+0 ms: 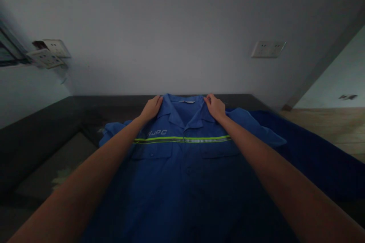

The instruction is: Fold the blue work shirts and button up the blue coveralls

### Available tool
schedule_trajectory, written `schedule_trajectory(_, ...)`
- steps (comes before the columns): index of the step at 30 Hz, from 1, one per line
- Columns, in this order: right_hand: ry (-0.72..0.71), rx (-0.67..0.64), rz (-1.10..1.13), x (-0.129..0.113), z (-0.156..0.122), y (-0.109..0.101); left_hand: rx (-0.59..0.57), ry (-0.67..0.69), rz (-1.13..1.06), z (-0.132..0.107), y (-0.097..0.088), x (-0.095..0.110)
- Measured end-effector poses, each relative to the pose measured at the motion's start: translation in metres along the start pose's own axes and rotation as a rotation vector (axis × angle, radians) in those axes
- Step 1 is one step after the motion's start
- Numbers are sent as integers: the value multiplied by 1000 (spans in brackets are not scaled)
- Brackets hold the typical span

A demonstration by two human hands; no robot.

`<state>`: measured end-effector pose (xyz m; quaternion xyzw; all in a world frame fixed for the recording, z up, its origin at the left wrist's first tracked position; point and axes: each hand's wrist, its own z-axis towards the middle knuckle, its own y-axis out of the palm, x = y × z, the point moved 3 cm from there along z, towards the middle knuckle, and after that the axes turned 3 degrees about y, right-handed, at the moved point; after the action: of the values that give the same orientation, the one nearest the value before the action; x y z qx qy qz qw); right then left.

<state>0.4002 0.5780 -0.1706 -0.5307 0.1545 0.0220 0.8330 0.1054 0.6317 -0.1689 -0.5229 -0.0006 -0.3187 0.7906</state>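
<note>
A blue work shirt (185,159) lies face up and spread out on a dark surface, collar toward the wall. A yellow-green reflective stripe crosses its chest above two pockets. My left hand (151,108) rests on the shirt's left shoulder beside the collar (182,108), fingers curled onto the fabric. My right hand (215,107) grips the right shoulder next to the collar in the same way. Both forearms reach forward over the shirt.
The dark surface (42,140) has a raised edge on the left. More dark blue cloth (313,155) lies to the right of the shirt. Wall sockets (268,49) sit on the white wall ahead, further sockets (48,55) at left. Wooden floor (327,125) shows at right.
</note>
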Motion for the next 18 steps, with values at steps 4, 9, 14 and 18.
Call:
schedule_trajectory(4, 15, -18, -73, -9, 0, 12, -122, -223, 182, -6, 23, -2)
schedule_trajectory(9, 42, -130, -180, -8, -3, 50, -199, -256, 350, -18, 60, 2)
schedule_trajectory(14, 49, -101, -206, 3, 0, 66, -118, -236, 383, -18, 68, -1)
schedule_trajectory(18, 20, -99, -177, 8, 5, 68, -124, -218, 379, -16, 69, -4)
